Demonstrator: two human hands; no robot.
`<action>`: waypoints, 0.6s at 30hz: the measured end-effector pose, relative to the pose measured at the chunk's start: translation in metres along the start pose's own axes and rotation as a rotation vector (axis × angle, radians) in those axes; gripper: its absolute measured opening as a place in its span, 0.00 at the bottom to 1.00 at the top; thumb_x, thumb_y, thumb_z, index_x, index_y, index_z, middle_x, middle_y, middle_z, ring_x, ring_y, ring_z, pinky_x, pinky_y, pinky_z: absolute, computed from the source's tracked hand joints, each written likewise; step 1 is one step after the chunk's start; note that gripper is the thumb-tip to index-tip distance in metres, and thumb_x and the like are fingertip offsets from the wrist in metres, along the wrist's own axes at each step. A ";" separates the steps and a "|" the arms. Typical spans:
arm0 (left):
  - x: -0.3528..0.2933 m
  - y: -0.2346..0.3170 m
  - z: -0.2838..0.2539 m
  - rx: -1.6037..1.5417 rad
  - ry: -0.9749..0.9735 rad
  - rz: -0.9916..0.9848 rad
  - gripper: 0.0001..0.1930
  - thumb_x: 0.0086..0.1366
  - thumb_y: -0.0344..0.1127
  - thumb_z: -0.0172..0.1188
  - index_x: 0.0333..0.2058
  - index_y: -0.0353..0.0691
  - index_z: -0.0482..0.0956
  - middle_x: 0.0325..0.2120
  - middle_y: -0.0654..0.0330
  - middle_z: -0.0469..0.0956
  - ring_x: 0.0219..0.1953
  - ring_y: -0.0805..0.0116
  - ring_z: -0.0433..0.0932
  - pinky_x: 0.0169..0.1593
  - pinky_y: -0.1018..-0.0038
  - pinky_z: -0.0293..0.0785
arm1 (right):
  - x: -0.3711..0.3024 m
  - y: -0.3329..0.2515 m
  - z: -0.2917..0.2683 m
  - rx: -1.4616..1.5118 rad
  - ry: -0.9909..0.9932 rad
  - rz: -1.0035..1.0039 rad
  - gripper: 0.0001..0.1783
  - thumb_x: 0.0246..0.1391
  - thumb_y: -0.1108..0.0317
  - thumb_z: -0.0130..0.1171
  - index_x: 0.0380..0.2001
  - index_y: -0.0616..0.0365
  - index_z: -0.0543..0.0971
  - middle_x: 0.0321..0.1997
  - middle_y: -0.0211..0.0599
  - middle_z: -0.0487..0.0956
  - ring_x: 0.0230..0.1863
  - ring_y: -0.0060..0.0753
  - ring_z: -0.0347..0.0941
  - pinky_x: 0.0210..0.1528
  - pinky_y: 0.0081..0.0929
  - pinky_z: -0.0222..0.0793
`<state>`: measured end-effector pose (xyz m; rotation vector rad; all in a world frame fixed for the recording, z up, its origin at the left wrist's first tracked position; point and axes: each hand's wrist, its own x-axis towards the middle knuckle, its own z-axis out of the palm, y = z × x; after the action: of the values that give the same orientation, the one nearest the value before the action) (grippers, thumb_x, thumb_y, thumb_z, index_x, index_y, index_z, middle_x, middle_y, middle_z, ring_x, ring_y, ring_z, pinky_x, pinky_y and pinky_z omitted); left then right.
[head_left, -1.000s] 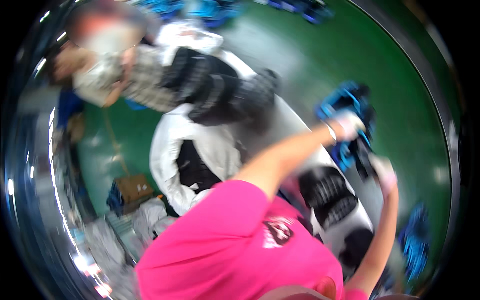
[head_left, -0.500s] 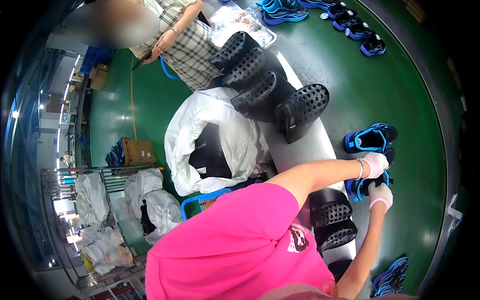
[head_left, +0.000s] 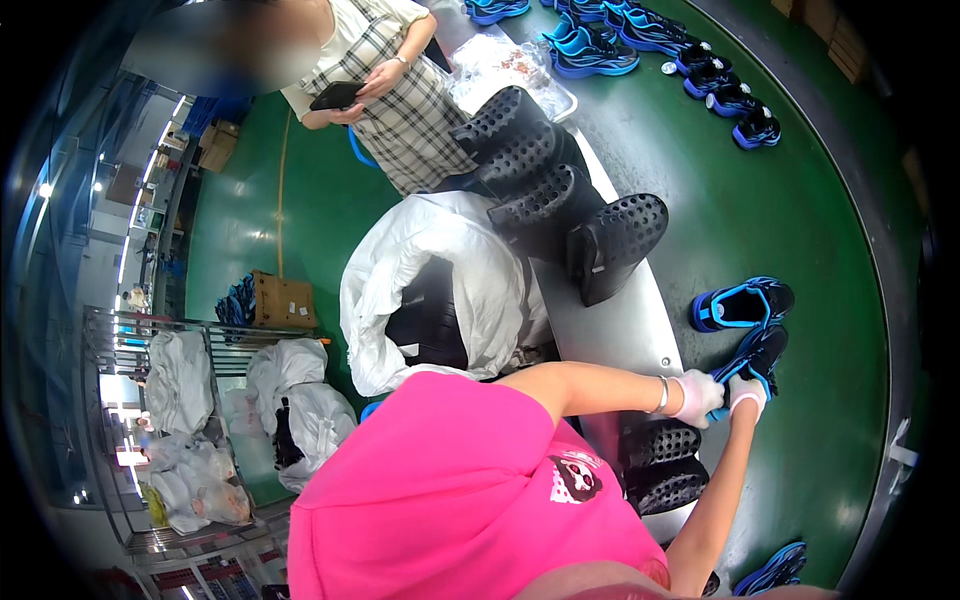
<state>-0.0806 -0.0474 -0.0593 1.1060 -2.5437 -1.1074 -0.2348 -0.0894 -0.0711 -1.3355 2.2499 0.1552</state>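
A black and blue sneaker sits on the green work surface, its heel end toward me. My left hand, in a white glove with a bracelet at the wrist, is closed on the heel side of that sneaker. My right hand, gloved too, grips the sneaker's edge close beside the left, with its fingertips partly hidden. Just beyond lies a second sneaker of the same kind, its opening lined in light blue.
Black perforated shoe lasts stand along the metal ledge, with more lasts beside my right forearm. A white sack holds dark pieces. Several sneakers line the far end. Another person holds a dark flat device.
My left hand has moved from the upper front of the sneaker to its heel side. My right hand has shifted slightly left. The other person's device has tilted into fuller view.
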 end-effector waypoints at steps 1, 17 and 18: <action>0.006 -0.005 0.006 0.016 -0.097 -0.037 0.16 0.50 0.43 0.61 0.37 0.44 0.80 0.40 0.57 0.77 0.40 0.55 0.78 0.43 0.60 0.75 | 0.001 -0.005 -0.001 -0.006 0.000 0.037 0.26 0.42 0.51 0.58 0.39 0.62 0.81 0.42 0.57 0.79 0.46 0.55 0.76 0.49 0.40 0.71; 0.070 -0.033 0.068 0.150 -0.287 -0.283 0.10 0.52 0.38 0.60 0.32 0.44 0.85 0.33 0.55 0.83 0.37 0.57 0.82 0.38 0.64 0.77 | 0.091 0.051 0.106 -0.187 0.114 -0.088 0.17 0.63 0.65 0.42 0.39 0.63 0.80 0.45 0.52 0.79 0.45 0.52 0.76 0.46 0.40 0.72; 0.069 -0.030 0.065 0.137 -0.292 -0.318 0.11 0.52 0.38 0.60 0.32 0.43 0.85 0.33 0.55 0.83 0.37 0.57 0.82 0.38 0.64 0.77 | 0.091 0.051 0.111 -0.120 0.163 -0.071 0.18 0.63 0.65 0.42 0.39 0.63 0.80 0.45 0.52 0.79 0.45 0.52 0.76 0.46 0.40 0.72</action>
<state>-0.1393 -0.0713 -0.1367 1.5293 -2.7660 -1.2648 -0.2715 -0.0966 -0.2187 -1.5390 2.3557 0.1636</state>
